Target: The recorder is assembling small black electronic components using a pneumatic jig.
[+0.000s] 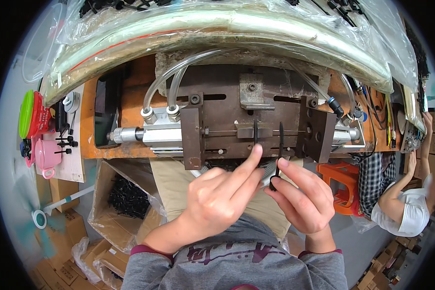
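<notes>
My right hand (307, 200) pinches a thin black cable tie (281, 137) between thumb and fingers. Its toothed strip points up and away from me, and its thicker rounded end shows below my fingertips. My left hand (220, 195) has its index finger stretched out, the tip at the near end of a second black strip (255, 129). That strip lies across a small metal block (246, 131) in the middle of a brown metal fixture (222, 108). My left thumb is hidden.
Pneumatic cylinders (162, 134) with clear hoses (171, 67) flank the fixture. A carton of black pieces (128, 195) stands lower left. A pink cup (47, 153) sits on the left. At right are an orange stool (340, 186) and another person (403, 208). Plastic-covered padding (217, 29) arches behind.
</notes>
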Demonstrator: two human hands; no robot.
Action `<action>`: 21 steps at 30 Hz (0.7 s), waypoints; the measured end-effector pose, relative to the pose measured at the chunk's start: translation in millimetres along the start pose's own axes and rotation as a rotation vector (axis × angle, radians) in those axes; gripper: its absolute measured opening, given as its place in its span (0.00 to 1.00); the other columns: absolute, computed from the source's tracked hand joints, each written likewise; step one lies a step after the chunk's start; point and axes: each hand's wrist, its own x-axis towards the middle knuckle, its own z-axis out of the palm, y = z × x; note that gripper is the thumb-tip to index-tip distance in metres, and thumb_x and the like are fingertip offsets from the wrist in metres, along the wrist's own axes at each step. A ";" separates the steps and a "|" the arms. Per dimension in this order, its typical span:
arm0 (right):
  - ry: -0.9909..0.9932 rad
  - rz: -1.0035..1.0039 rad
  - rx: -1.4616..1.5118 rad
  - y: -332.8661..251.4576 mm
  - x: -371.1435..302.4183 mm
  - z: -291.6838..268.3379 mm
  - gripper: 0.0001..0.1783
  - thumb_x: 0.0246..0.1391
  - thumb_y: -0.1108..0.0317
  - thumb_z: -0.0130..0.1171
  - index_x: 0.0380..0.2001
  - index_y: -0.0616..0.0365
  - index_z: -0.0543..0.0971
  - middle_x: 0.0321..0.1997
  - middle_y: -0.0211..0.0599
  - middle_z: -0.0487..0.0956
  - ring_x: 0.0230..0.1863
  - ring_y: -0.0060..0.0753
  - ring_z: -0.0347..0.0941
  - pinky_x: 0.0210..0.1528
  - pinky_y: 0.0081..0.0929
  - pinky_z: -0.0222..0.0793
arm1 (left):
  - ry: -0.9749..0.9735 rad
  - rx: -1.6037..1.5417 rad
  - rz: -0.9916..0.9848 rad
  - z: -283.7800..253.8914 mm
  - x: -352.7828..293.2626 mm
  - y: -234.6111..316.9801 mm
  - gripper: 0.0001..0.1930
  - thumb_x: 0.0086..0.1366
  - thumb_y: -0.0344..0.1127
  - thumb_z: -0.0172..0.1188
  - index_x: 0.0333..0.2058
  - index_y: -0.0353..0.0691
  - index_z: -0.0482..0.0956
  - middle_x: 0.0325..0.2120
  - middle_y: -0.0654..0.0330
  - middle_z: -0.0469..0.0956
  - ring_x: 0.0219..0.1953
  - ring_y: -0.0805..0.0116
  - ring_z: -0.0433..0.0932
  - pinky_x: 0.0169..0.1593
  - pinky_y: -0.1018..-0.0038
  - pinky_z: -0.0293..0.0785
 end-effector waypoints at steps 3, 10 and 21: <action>0.059 0.056 0.032 -1.6 -6.7 2.6 0.19 0.34 0.74 0.75 0.35 0.63 0.84 0.46 0.45 0.82 0.43 0.42 0.82 0.40 0.30 0.81 | -0.045 -0.406 -0.162 -10.5 -13.8 6.9 0.16 0.51 0.29 0.73 0.39 0.32 0.84 0.45 0.51 0.83 0.29 0.72 0.82 0.36 0.77 0.79; 0.027 0.019 0.179 -9.8 -6.3 5.5 0.24 0.36 0.66 0.78 0.40 0.59 0.84 0.47 0.41 0.82 0.40 0.36 0.78 0.43 0.27 0.75 | -0.153 -1.148 -0.580 -7.2 -18.4 3.0 0.17 0.57 0.21 0.69 0.45 0.24 0.79 0.43 0.47 0.82 0.43 0.64 0.84 0.47 0.72 0.80; 0.097 0.894 1.204 -5.7 8.8 8.3 0.08 0.61 0.76 0.59 0.39 0.71 0.82 0.31 0.40 0.82 0.22 0.16 0.73 0.24 0.14 0.68 | -0.287 -1.536 -0.726 -15.9 -27.8 4.8 0.16 0.64 0.24 0.62 0.49 0.25 0.78 0.37 0.48 0.83 0.39 0.63 0.84 0.44 0.70 0.82</action>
